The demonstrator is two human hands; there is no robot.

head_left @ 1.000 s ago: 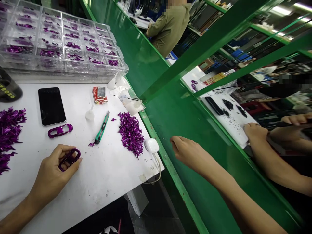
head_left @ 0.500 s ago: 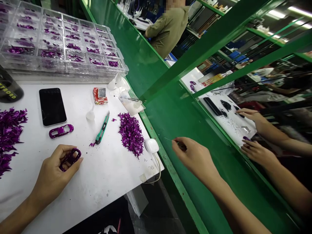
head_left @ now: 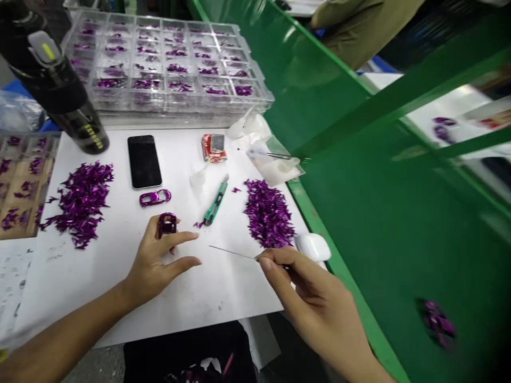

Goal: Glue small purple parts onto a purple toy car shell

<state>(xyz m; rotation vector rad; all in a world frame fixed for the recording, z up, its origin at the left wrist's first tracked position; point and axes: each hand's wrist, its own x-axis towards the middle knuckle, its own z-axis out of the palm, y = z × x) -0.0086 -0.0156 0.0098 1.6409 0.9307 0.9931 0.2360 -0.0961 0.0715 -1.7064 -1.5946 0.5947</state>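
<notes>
1. Left hand (head_left: 149,266): from where I'm standing, thumb and index are spread apart; the other fingers grip a purple toy car shell (head_left: 161,227), tilted up, clear of the white tabletop (head_left: 191,303).
2. Right hand (head_left: 315,298): thumb and index pinch a thin metal needle-like tool (head_left: 235,252). Tip points at the left hand, gap between, not touching the shell.
3. Second purple shell (head_left: 154,198): flat on the tabletop, just below the smartphone (head_left: 144,161).
4. Green box cutter (head_left: 216,201): between that shell and the right-hand pile of purple slivers (head_left: 268,210). White rounded case (head_left: 313,247) sits just beside the pile, near the right hand.
5. Another sliver pile (head_left: 85,197) at left, below the black bottle (head_left: 67,96).
6. Clear compartment box (head_left: 175,103) at the back, purple bits in its cells.
7. Blurred purple object (head_left: 438,323) on the green surface, far right.
</notes>
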